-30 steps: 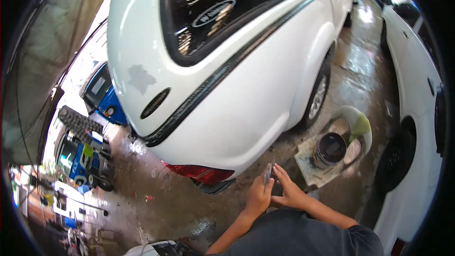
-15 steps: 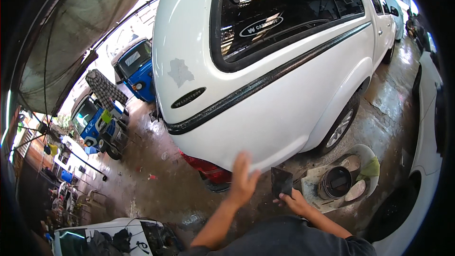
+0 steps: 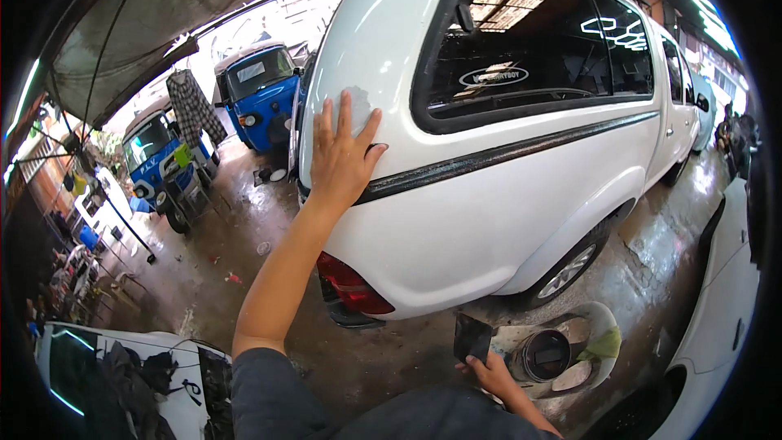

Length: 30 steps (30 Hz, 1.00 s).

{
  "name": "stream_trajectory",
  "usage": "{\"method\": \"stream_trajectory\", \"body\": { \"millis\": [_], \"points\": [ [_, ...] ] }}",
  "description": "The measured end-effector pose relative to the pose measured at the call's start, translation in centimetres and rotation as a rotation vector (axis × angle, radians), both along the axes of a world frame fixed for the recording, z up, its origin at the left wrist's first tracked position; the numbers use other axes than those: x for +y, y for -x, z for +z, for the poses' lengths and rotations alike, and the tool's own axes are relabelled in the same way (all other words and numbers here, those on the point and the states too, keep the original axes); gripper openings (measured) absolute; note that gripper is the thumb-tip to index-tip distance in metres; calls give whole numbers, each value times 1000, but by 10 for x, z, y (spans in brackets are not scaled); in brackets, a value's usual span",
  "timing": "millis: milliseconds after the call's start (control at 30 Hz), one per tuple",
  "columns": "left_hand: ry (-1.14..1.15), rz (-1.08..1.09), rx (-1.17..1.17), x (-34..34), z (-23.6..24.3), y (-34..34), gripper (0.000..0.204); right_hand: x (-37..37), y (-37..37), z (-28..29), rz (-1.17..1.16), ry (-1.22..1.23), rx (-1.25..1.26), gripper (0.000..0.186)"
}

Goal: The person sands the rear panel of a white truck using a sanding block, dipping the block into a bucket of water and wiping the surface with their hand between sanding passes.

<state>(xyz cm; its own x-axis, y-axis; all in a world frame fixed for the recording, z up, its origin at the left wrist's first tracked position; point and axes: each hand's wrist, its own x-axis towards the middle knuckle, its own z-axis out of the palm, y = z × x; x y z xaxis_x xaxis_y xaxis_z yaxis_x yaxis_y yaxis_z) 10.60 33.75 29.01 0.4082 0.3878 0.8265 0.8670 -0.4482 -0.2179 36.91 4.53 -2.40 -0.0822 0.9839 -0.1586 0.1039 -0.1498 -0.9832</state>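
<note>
Left hand (image 3: pixel 342 155) flat, fingers spread on the white car (image 3: pixel 489 220) rear corner's grey patch (image 3: pixel 356 106) — right hand (image 3: pixel 493 375) pinches a thin, floppy dark sanding sheet (image 3: pixel 472 337) by its lower edge.

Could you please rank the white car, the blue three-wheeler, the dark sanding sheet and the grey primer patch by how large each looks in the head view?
1. white car
2. blue three-wheeler
3. dark sanding sheet, held in the right hand
4. grey primer patch, partly covered by the left hand, so its rank against the sheet is unsure.

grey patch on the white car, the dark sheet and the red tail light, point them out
grey patch (image 3: pixel 358 104), head view, its bare part beside the left hand's fingers
dark sheet (image 3: pixel 472 336), head view, middle of its face
red tail light (image 3: pixel 349 285), head view, middle of the lens
</note>
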Motion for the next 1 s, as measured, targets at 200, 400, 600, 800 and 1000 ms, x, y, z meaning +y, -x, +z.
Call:
{"method": "stream_trajectory", "body": {
  "millis": [200, 400, 600, 800, 1000],
  "points": [
    [-42, -54, 22, 3, 4, 10, 54, -1, 17, 5, -31, 3, -3, 22],
    [187, -163, -131, -40, -38, 9, 61, 34, 33, 34, -129, -184, -168, 30],
    [837, -785, -315, -114, -106, -11, 68, 115, 87, 165, -361, -760, -580, 63],
    [1122, -878, -1133, -90, -82, -18, 48, 145, 128, 220, -224, -894, -659, 81],
    [699, -918, -1372, -33, -12, 19, 33, 128, 113, 180, -104, -1085, -642, 72]
  ]
}}
